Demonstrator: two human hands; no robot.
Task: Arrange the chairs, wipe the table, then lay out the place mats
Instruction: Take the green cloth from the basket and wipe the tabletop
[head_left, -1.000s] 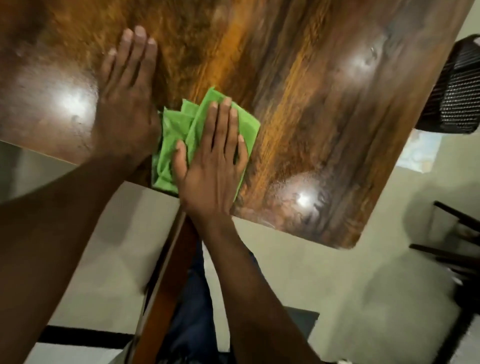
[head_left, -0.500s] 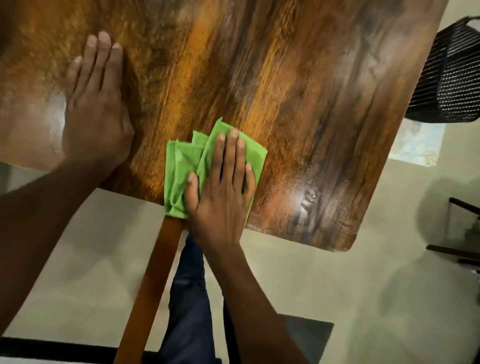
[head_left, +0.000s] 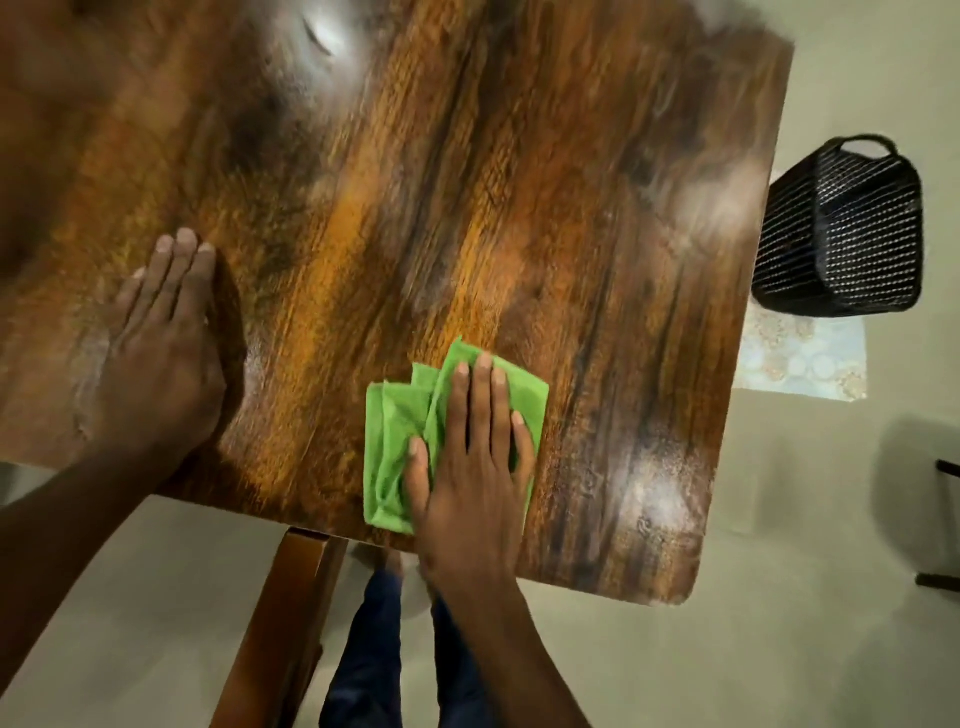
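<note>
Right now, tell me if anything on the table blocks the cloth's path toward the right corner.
Nothing visible does. The right hand presses the green cloth flat near the table's near edge, and the wood from there to the right corner is bare. The left hand rests on the opposite side.

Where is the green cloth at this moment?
In the head view, the green cloth lies lower centre on the wooden table, by its near edge, pressed flat under the right hand; the left hand rests apart.

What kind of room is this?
Probably a home dining area: a wood table being wiped with a green cloth, a black basket and a patterned mat on the floor beside it.
</note>
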